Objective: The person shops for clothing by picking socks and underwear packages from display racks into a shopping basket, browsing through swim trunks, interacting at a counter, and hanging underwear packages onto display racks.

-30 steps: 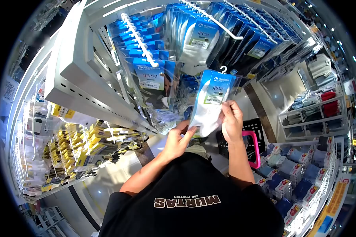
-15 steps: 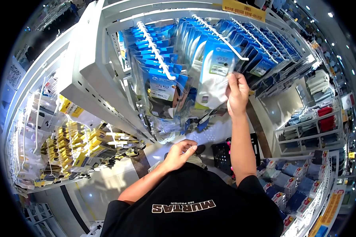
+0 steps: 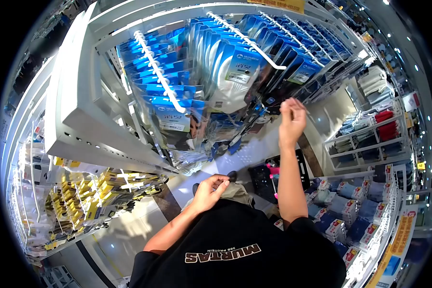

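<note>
in the head view, your right hand point(image 3: 293, 126) is raised in front of you, just right of the hanging packs as you see them, with nothing visible in it. its fingers point(image 3: 297, 106) are bent and a little blurred, so you cannot tell whether the thumb presses against them.

your left hand point(image 3: 209, 194) sits low, close to your shirt point(image 3: 273, 254), above your trousers point(image 3: 239, 193) and near a shoe point(image 3: 233, 175). its fingers are loosely curled, the thumb slightly spread from the forefinger, and they pinch nothing.

the white pack point(image 3: 235, 86) hangs at the front of the middle hook point(image 3: 265, 56), under its blue card, left of your right hand and apart from it. more white packs hang close behind it. to its left, dark packs point(image 3: 177, 140) hang from another hook point(image 3: 161, 77), beside the white frame point(image 3: 77, 91). to its right you have further packs point(image 3: 305, 72) with blue cards.

below, the black basket point(image 3: 259, 180) stands on the floor, partly behind your right forearm; its handle point(image 3: 273, 170) is pink. yellow packs point(image 3: 84, 197) fill the rack at your left, and folded clothes point(image 3: 343, 206) fill the rack at your lower right.
</note>
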Demonstrator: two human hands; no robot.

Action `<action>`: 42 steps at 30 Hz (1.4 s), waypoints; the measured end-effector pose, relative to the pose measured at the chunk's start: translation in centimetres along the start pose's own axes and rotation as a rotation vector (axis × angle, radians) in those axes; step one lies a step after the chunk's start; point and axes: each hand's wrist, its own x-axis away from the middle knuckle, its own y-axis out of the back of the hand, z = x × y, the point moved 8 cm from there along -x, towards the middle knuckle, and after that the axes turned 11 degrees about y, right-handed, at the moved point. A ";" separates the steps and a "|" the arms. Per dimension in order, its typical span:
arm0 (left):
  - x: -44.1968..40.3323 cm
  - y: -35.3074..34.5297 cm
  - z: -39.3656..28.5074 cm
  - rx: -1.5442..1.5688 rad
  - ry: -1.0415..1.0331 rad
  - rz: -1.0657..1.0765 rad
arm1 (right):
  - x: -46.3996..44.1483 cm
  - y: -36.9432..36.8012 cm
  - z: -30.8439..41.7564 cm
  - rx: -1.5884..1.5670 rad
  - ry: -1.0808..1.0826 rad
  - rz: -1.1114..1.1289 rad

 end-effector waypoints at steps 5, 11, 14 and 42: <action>-0.9 -0.4 -1.8 -0.041 -0.039 -0.040 | -5.0 2.5 0.0 -0.059 -0.084 -0.139; -2.0 -3.4 -3.1 0.023 -0.016 -0.062 | -6.3 0.4 -4.1 -0.393 -0.247 0.074; -3.0 -5.2 -3.0 0.070 0.015 -0.053 | -6.1 0.5 -4.8 -0.415 -0.311 0.217; -8.5 -17.9 -15.1 0.099 -0.122 -0.222 | 10.4 6.1 -0.8 -1.664 -1.277 0.593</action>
